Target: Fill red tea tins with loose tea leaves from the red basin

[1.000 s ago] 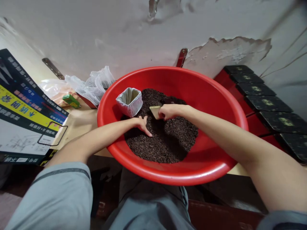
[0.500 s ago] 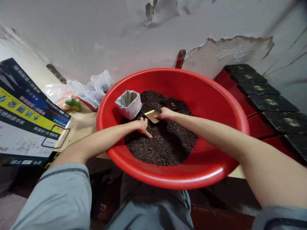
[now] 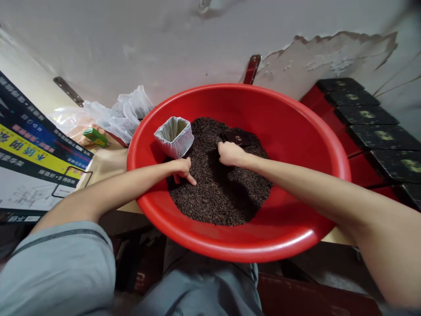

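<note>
The red basin (image 3: 237,253) rests on the table (image 3: 107,166); it contains a bed of dark, leaf-like material (image 3: 213,204). The liner-covered container (image 3: 175,137) sits inside the basin at the left, mouth upward; its translucent liner is folded over the rim. The left hand (image 3: 183,170) is located just in front of this container; its digits are spread apart, with one extended onto the material. The right hand (image 3: 231,154) is positioned over the middle of the material; its fingers are curled together; whether they are clamped on an object cannot be told, as the back of the hand hides the grip. A dark lid (image 3: 241,137) lies on the material just beyond the right hand; it bears a small gold mark, unreadable at this size.

Labels: the printed carton (image 3: 29,180), at far left, carries a yellow band on which the large inverted characters 不锈钢 can be read; the smaller lines are not clearly legible. The black-topped red boxes (image 3: 383,137) stand in a row at right; their tops show gold emblems, too small to read. The green packet (image 3: 96,137) lies near the plastic bags (image 3: 128,109); its lettering is blurred.
</note>
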A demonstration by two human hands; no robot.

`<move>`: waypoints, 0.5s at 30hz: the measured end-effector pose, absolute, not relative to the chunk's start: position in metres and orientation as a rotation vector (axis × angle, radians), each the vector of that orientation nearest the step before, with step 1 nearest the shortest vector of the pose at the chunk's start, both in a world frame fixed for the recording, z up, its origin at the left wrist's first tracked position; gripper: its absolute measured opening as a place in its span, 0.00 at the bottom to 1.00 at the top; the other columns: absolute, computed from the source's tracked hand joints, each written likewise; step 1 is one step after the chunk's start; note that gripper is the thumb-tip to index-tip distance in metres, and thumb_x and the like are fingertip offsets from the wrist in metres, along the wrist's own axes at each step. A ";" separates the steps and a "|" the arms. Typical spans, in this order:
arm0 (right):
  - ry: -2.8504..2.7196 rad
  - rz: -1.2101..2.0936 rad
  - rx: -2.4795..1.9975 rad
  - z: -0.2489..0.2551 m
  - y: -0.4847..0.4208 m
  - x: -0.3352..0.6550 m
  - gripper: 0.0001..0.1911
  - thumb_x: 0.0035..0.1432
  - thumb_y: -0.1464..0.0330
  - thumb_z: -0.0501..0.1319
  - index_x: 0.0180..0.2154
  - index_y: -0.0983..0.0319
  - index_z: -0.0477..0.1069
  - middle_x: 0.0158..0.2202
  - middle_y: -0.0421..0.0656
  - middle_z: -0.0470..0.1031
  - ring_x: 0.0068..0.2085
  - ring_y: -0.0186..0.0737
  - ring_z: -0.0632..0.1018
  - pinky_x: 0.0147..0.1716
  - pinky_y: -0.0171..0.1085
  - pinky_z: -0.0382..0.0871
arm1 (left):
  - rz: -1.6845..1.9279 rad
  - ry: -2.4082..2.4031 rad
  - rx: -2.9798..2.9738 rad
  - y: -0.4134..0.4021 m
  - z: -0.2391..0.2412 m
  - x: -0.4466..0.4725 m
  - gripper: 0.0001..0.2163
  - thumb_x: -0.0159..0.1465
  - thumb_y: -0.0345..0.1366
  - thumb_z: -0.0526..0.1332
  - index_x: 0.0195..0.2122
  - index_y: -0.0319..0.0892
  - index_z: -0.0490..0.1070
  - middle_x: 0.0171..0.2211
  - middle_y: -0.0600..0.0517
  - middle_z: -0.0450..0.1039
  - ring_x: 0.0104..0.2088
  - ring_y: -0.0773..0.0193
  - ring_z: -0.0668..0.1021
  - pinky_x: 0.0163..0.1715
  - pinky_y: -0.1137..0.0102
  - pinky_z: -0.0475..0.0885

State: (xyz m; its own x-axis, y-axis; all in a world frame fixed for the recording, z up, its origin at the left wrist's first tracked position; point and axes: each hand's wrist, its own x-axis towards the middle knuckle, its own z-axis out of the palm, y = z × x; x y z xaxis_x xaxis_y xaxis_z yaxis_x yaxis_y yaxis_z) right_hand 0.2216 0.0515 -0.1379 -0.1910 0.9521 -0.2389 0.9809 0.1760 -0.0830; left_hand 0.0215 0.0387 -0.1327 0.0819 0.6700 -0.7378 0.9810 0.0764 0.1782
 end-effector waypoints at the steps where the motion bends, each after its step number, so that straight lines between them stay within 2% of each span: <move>1: 2.288 -0.366 1.942 -0.140 0.053 0.220 0.22 0.55 0.74 0.64 0.52 0.72 0.74 0.47 0.62 0.80 0.48 0.54 0.83 0.45 0.37 0.74 | -0.482 1.655 1.645 0.038 -0.133 0.023 0.56 0.50 0.37 0.79 0.73 0.40 0.45 0.67 0.26 0.61 0.44 0.40 0.85 0.37 0.56 0.85; 3: 2.266 -0.467 1.998 -0.141 0.058 0.221 0.20 0.55 0.75 0.64 0.50 0.71 0.76 0.47 0.61 0.80 0.47 0.53 0.83 0.43 0.37 0.75 | -0.318 1.651 1.597 0.036 -0.135 0.027 0.53 0.47 0.30 0.80 0.70 0.41 0.51 0.69 0.30 0.58 0.51 0.38 0.81 0.37 0.56 0.85; 5: 2.268 -0.611 2.046 -0.142 0.061 0.227 0.19 0.54 0.77 0.63 0.49 0.71 0.76 0.48 0.62 0.80 0.49 0.56 0.82 0.42 0.37 0.74 | -0.200 1.656 1.548 0.035 -0.141 0.029 0.50 0.45 0.26 0.79 0.67 0.41 0.55 0.68 0.32 0.60 0.54 0.38 0.79 0.37 0.55 0.85; 8: 2.277 -0.831 2.112 -0.146 0.063 0.234 0.18 0.53 0.80 0.62 0.47 0.72 0.76 0.49 0.61 0.80 0.50 0.57 0.81 0.41 0.37 0.74 | -0.112 1.678 1.517 0.034 -0.149 0.030 0.46 0.43 0.26 0.80 0.62 0.40 0.60 0.65 0.34 0.65 0.52 0.40 0.80 0.37 0.56 0.85; 12: 2.285 -1.087 2.120 -0.162 0.059 0.232 0.14 0.59 0.78 0.60 0.47 0.67 0.76 0.45 0.50 0.82 0.42 0.45 0.83 0.33 0.31 0.73 | -0.038 1.656 1.559 0.033 -0.152 0.029 0.40 0.45 0.27 0.79 0.58 0.41 0.63 0.59 0.38 0.72 0.47 0.48 0.82 0.35 0.62 0.84; 15: 2.245 -1.270 2.144 -0.173 0.056 0.228 0.12 0.62 0.76 0.60 0.47 0.67 0.75 0.42 0.49 0.82 0.37 0.42 0.82 0.31 0.32 0.74 | 0.000 1.644 1.676 0.035 -0.149 0.036 0.38 0.49 0.29 0.76 0.60 0.38 0.62 0.54 0.40 0.76 0.44 0.50 0.83 0.37 0.62 0.83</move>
